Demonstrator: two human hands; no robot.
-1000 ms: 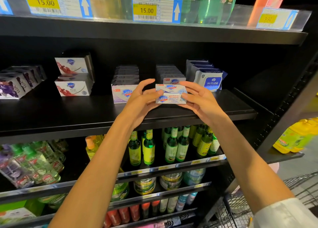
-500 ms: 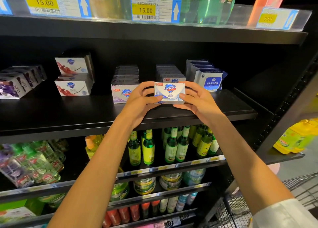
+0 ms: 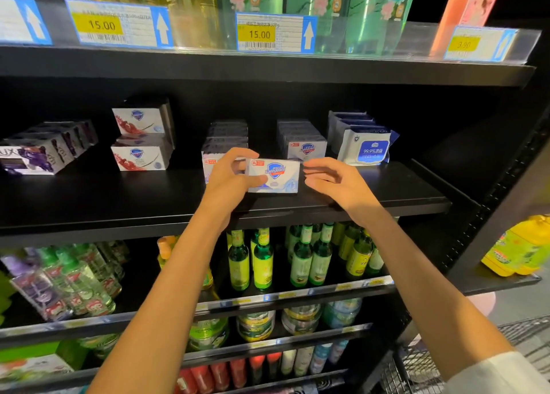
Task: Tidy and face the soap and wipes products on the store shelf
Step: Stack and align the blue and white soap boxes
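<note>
A glossy white rectangular cardboard soap box [image 3: 273, 174] is pinched upright on the matte black shelf [image 3: 119, 197] by the left hand [image 3: 229, 176]; just right of it, the right hand [image 3: 333, 182] is held with fingers loosely spread, touching nothing.

left hand [image 3: 227, 179] hiding soap row [image 3: 221, 143] front, rightmost price tag [image 3: 476, 44] blurred

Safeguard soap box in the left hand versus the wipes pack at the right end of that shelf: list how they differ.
The Safeguard soap box is a rigid white carton; the wipes pack is a soft pouch with a blue label. The left hand grips the box near the shelf's front edge; the pack stands untouched further back, fronting a row. Both face forward.
</note>
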